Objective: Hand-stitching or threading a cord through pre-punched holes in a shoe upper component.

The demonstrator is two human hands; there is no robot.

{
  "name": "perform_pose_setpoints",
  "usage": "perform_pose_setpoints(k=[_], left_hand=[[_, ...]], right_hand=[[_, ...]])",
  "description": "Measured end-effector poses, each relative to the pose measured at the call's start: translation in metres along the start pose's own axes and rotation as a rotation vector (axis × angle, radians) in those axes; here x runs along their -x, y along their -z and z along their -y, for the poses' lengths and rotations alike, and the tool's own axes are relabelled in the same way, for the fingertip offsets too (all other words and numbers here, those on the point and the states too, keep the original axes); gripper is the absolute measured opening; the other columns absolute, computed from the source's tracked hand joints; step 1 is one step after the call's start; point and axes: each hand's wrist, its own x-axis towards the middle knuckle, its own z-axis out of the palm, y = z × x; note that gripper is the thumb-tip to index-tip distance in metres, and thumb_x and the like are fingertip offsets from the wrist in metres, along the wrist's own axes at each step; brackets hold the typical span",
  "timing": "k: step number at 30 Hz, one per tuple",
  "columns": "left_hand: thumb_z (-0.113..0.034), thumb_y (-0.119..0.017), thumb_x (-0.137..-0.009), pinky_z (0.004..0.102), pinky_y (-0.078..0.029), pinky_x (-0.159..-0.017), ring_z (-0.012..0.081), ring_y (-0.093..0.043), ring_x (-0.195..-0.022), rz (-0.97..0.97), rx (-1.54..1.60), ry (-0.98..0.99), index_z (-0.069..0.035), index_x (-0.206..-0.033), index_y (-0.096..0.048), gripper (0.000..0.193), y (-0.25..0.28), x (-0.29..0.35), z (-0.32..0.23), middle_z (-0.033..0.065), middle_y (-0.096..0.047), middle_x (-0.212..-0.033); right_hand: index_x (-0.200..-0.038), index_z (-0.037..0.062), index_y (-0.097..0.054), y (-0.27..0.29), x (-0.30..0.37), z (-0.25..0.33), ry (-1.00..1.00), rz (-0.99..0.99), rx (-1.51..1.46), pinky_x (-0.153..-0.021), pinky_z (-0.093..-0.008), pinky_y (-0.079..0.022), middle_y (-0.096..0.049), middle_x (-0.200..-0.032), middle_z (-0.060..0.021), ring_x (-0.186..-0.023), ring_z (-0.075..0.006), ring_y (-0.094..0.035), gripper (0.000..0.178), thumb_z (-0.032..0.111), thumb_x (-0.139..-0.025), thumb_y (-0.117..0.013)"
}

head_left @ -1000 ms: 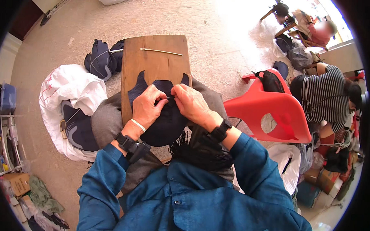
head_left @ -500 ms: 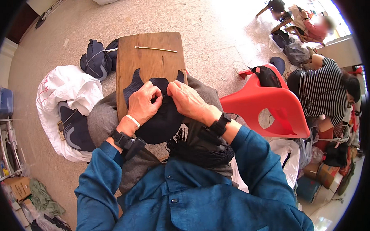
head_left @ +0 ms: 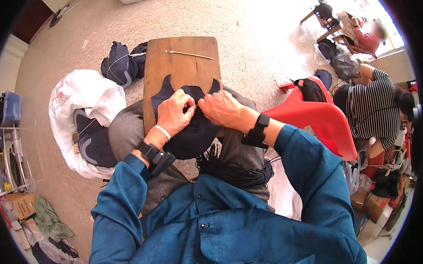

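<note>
A dark navy fabric shoe upper [head_left: 188, 143] lies over the near end of a wooden board [head_left: 183, 66] on my lap, its two pointed ends facing away from me. Both hands work over its middle, fingertips almost meeting. My left hand [head_left: 175, 113] is closed in a pinch, thumb against forefinger. My right hand [head_left: 221, 108] is closed too, its fingers bent just right of the left one's. A tiny pale thing shows between the fingertips, too small to name. On the board's far part rests a large needle [head_left: 189, 54], untouched. A bundle of black cords [head_left: 233, 172] hangs across my right thigh.
Left of me, a white sack [head_left: 87, 92] holds more shoe uppers [head_left: 94, 139]; a tied bundle [head_left: 118, 66] lies beyond it. A red plastic stool [head_left: 314, 119] stands at my right. Past it a person in a striped shirt [head_left: 373, 107] bends over; another sits farther back.
The whole view has shifted slightly, so most things appear farther right. My fingertips have come closer together over the shoe upper. The needle stays on the board.
</note>
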Motion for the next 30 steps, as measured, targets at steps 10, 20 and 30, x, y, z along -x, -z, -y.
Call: perform_pose_setpoints(k=[10, 20, 30], left_hand=[[-0.016, -0.077, -0.081, 0.0339, -0.049, -0.065, 0.0197, -0.063, -0.073, 0.029, 0.014, 0.04, -0.009, -0.082, -0.067, 0.012, 0.007, 0.0, 0.002, 0.0039, -0.058, -0.079], [-0.012, -0.076, -0.084, 0.0337, -0.05, -0.07, 0.0215, -0.064, -0.078, 0.05, 0.054, 0.07, -0.007, -0.087, -0.067, 0.01, 0.007, 0.0, -0.003, 0.0053, -0.059, -0.083], [-0.01, -0.073, -0.087, 0.0377, -0.053, -0.076, 0.0275, -0.067, -0.086, 0.011, 0.11, -0.07, -0.006, -0.096, -0.069, 0.011, 0.017, 0.007, 0.012, 0.01, -0.061, -0.091]], right_hand=[[-0.089, 0.0061, -0.059, 0.016, 0.029, -0.008, -0.022, 0.048, -0.261, -0.07, -0.0483, -0.052, -0.063, -0.079, -0.0142, -0.075, -0.0358, -0.067, 0.016, 0.02, -0.086, -0.066], [-0.093, 0.0051, -0.056, 0.001, 0.017, 0.009, -0.248, -0.115, -0.439, -0.07, -0.0481, -0.054, -0.066, -0.079, -0.0146, -0.076, -0.0363, -0.069, 0.014, 0.019, -0.093, -0.06], [-0.104, 0.0026, -0.059, 0.035, 0.046, 0.021, -0.431, -0.286, -0.644, -0.072, -0.0474, -0.055, -0.069, -0.088, -0.0202, -0.084, -0.0402, -0.07, 0.009, 0.009, -0.099, -0.056]])
